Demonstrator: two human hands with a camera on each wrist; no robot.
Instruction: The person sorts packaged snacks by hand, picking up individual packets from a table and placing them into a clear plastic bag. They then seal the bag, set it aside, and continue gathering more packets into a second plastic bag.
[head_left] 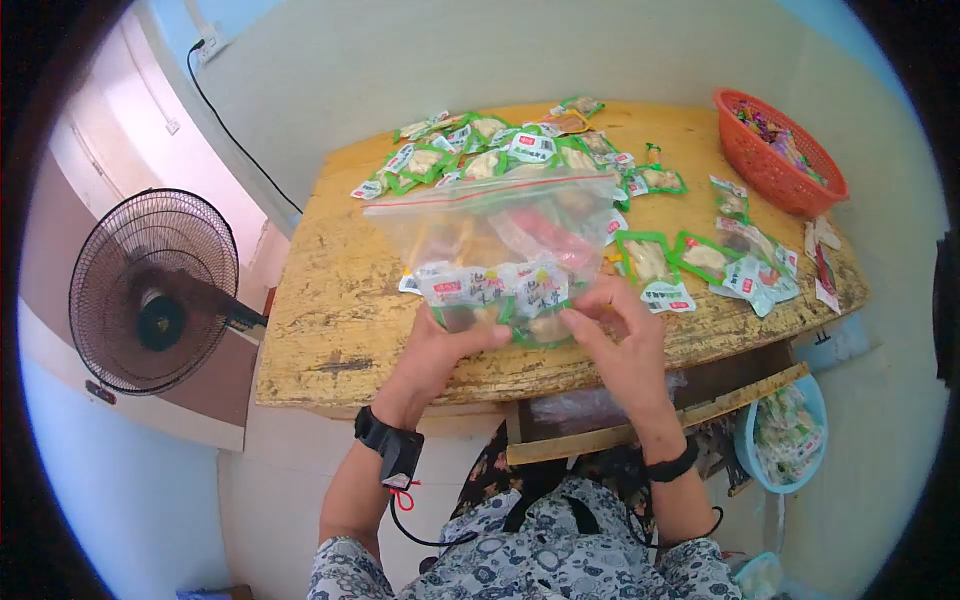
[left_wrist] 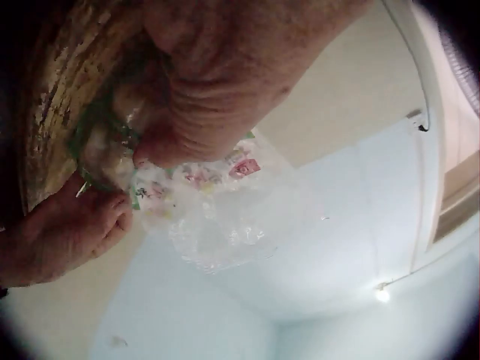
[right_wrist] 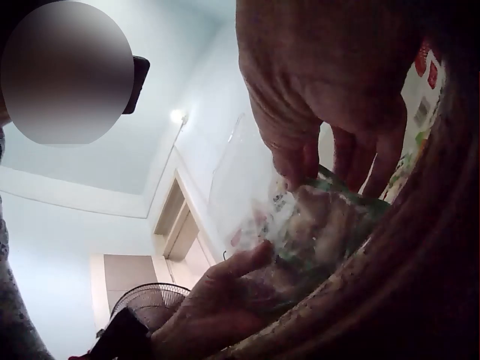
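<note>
A clear zip bag [head_left: 490, 225] with a red seal line stands at the table's front, holding green-edged food packets [head_left: 540, 325] at its bottom. The left hand [head_left: 437, 350] grips the bag's lower left corner, thumb across its front. At the lower right the right hand [head_left: 622, 335] pinches the bag between thumb and fingers. In the left wrist view the left hand [left_wrist: 225, 75] and right hand [left_wrist: 67, 232] hold the bag from both sides. The right wrist view has the right hand [right_wrist: 330, 90] above the packets and the left hand [right_wrist: 217, 300] at their side.
Many packets [head_left: 480, 165] lie piled at the back of the yellow table [head_left: 330, 290], others [head_left: 703, 257] to the right. A red basket [head_left: 780, 160] stands back right. Below are an open drawer [head_left: 600, 430] and a blue basin [head_left: 790, 430]. A fan [head_left: 155, 290] is at left.
</note>
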